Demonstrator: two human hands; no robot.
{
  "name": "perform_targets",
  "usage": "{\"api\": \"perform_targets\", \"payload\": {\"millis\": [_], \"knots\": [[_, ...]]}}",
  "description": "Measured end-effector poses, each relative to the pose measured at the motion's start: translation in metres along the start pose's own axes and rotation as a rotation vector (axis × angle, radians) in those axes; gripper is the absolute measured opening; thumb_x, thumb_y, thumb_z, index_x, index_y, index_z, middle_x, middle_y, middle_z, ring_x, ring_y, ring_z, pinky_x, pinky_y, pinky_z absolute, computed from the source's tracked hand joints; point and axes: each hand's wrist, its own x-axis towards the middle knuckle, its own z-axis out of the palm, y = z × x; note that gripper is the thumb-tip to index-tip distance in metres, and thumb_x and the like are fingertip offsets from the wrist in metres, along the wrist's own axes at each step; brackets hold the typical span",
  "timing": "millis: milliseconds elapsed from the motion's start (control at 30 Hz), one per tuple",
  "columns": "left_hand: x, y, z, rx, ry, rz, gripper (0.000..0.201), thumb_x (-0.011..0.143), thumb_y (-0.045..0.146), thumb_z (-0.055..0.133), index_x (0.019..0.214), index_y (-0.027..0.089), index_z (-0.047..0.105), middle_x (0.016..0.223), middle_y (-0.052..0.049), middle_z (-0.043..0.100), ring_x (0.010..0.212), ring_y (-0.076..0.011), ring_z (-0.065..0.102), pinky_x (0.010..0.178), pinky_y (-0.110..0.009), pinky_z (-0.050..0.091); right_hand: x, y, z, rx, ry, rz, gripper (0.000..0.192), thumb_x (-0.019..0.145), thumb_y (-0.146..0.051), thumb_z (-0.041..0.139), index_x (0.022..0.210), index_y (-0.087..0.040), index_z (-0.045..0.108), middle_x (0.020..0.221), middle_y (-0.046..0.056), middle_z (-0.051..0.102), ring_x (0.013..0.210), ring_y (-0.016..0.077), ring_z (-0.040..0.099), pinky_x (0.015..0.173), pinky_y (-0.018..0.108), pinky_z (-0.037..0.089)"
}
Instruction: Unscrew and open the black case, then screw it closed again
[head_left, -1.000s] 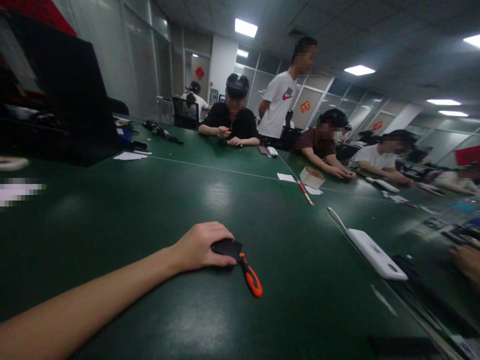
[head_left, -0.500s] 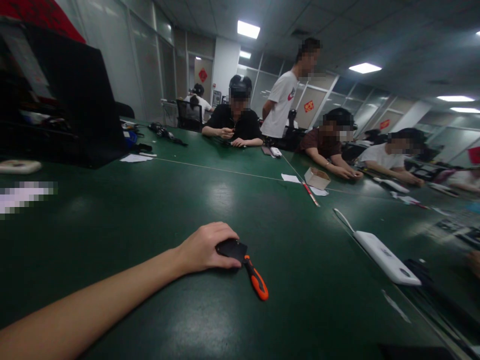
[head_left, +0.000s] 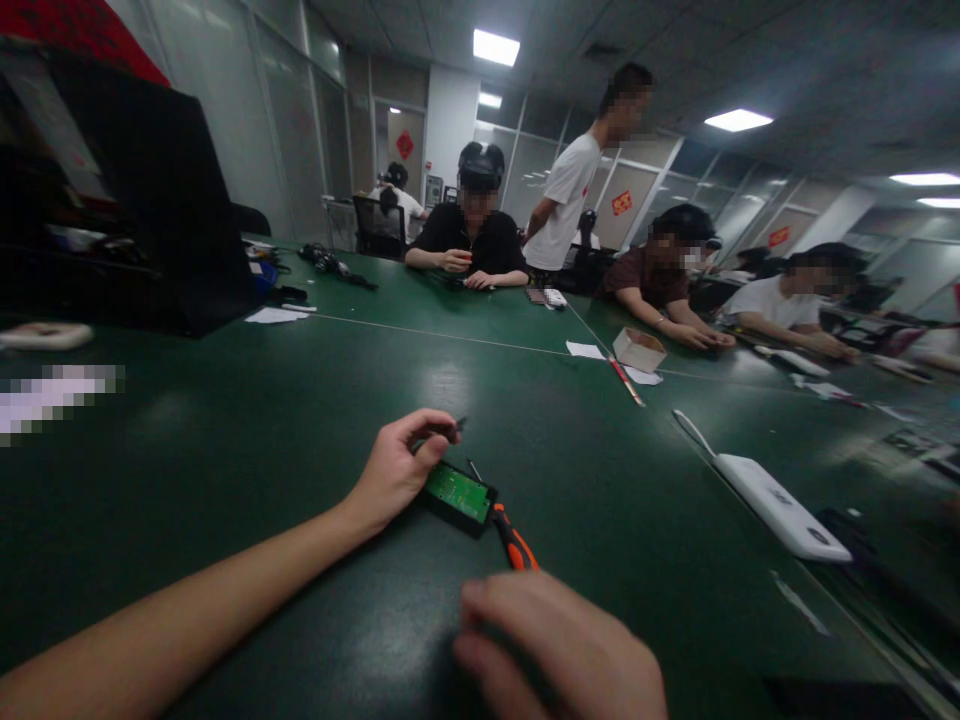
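A green circuit board (head_left: 459, 492) sits in a shallow black case (head_left: 484, 518) on the table. Over the far left end of that case is my left hand (head_left: 409, 455), pinching a small dark piece (head_left: 454, 431) between thumb and fingers; what the piece is cannot be made out. An orange and black screwdriver (head_left: 514, 537) lies at the case's right end, its metal shaft showing past the far edge. My right hand (head_left: 562, 645) is low in the view, close to the screwdriver's handle and smeared by motion. Its fingers look bent, and whether they hold anything is unclear.
The green table (head_left: 315, 400) spreads around my hands. A white power bank (head_left: 784, 510) with a cable loop lies to the right. Further off stand a small open box (head_left: 639, 350) and a red stick (head_left: 625, 382). A black monitor-like panel (head_left: 150, 200) rises at left; several people sit opposite.
The black case now lies with its circuit board uncovered. My left hand has shifted slightly up and left and pinches a small dark piece. My right hand has come into view from below.
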Motion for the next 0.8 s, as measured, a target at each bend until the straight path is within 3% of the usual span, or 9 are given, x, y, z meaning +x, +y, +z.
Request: {"api": "perform_targets", "payload": {"millis": [67, 133, 200, 267, 367, 467, 567, 667, 800], "knots": [[0.004, -0.001, -0.001, -0.227, 0.149, -0.138, 0.06, 0.082, 0.071, 0.054, 0.092, 0.014, 0.065, 0.075, -0.005, 0.064, 0.067, -0.0156, 0.06, 0.067, -0.027, 0.048, 0.014, 0.022, -0.01, -0.196, 0.139, 0.146, 0.043, 0.09, -0.027, 0.067, 0.13, -0.036, 0.055, 0.122, 0.006, 0.065, 0.113, 0.0291, 0.061, 0.094, 0.049, 0.054], [0.009, -0.003, -0.005, -0.457, 0.24, -0.268, 0.062, 0.081, 0.074, 0.051, 0.093, 0.014, 0.061, 0.067, 0.0, 0.057, 0.052, -0.01, 0.051, 0.052, -0.022, 0.043, 0.026, 0.045, -0.016, -0.411, 0.087, 0.247, 0.068, 0.074, -0.045, 0.081, 0.133, -0.023, 0.053, 0.138, 0.016, 0.052, 0.128, 0.0378, 0.048, 0.103, 0.059, 0.046], [0.015, -0.007, -0.011, -0.647, 0.246, -0.37, 0.059, 0.083, 0.073, 0.049, 0.094, 0.016, 0.059, 0.064, 0.003, 0.05, 0.045, -0.0067, 0.041, 0.043, -0.018, 0.034, 0.037, 0.065, -0.017, -0.478, -0.014, 0.308, 0.081, 0.065, -0.049, 0.086, 0.132, -0.018, 0.053, 0.142, 0.02, 0.046, 0.133, 0.0394, 0.042, 0.104, 0.06, 0.043], [0.02, -0.012, -0.017, -0.785, 0.253, -0.457, 0.052, 0.09, 0.065, 0.046, 0.095, 0.015, 0.058, 0.064, 0.003, 0.048, 0.044, -0.0067, 0.04, 0.04, -0.017, 0.033, 0.045, 0.078, -0.016, -0.482, -0.095, 0.31, 0.068, 0.063, -0.045, 0.087, 0.119, -0.017, 0.061, 0.138, 0.018, 0.049, 0.131, 0.0382, 0.042, 0.103, 0.056, 0.045], [0.026, -0.016, -0.026, -0.932, 0.274, -0.54, 0.039, 0.098, 0.044, 0.038, 0.103, 0.011, 0.06, 0.068, 0.0, 0.051, 0.048, -0.0086, 0.045, 0.042, -0.018, 0.037, 0.057, 0.084, -0.017, -0.409, -0.118, 0.265, 0.038, 0.07, -0.029, 0.083, 0.103, -0.017, 0.066, 0.118, 0.012, 0.062, 0.115, 0.0299, 0.056, 0.098, 0.046, 0.048], [0.028, -0.011, -0.029, -1.016, 0.275, -0.594, 0.034, 0.098, 0.03, 0.037, 0.11, 0.008, 0.06, 0.075, -0.004, 0.057, 0.055, -0.011, 0.054, 0.047, -0.021, 0.045, 0.066, 0.087, -0.026, -0.28, -0.077, 0.246, 0.037, 0.078, -0.023, 0.076, 0.112, -0.018, 0.062, 0.105, 0.007, 0.067, 0.096, 0.0227, 0.063, 0.09, 0.04, 0.051], [0.027, 0.0, -0.028, -1.054, 0.267, -0.641, 0.033, 0.097, 0.023, 0.038, 0.114, 0.007, 0.06, 0.09, -0.011, 0.066, 0.074, -0.0173, 0.066, 0.059, -0.026, 0.054, 0.067, 0.098, -0.037, -0.164, 0.02, 0.176, 0.044, 0.084, -0.024, 0.071, 0.125, -0.022, 0.055, 0.112, 0.006, 0.066, 0.097, 0.0214, 0.064, 0.089, 0.037, 0.052], [0.023, 0.01, -0.025, -1.104, 0.199, -0.669, 0.034, 0.097, 0.022, 0.04, 0.117, 0.006, 0.062, 0.106, -0.015, 0.069, 0.1, -0.0238, 0.068, 0.082, -0.034, 0.059, 0.059, 0.111, -0.039, -0.078, 0.13, 0.082, 0.028, 0.09, -0.027, 0.063, 0.117, -0.024, 0.058, 0.114, 0.008, 0.063, 0.102, 0.0222, 0.063, 0.086, 0.035, 0.052], [0.018, 0.018, -0.022, -1.127, 0.122, -0.678, 0.035, 0.097, 0.022, 0.042, 0.123, 0.01, 0.062, 0.125, -0.013, 0.066, 0.123, -0.0272, 0.06, 0.102, -0.043, 0.052, 0.048, 0.117, -0.038, -0.017, 0.292, 0.07, 0.02, 0.092, -0.027, 0.058, 0.112, -0.025, 0.059, 0.114, 0.008, 0.06, 0.106, 0.0228, 0.06, 0.081, 0.032, 0.052]]}}
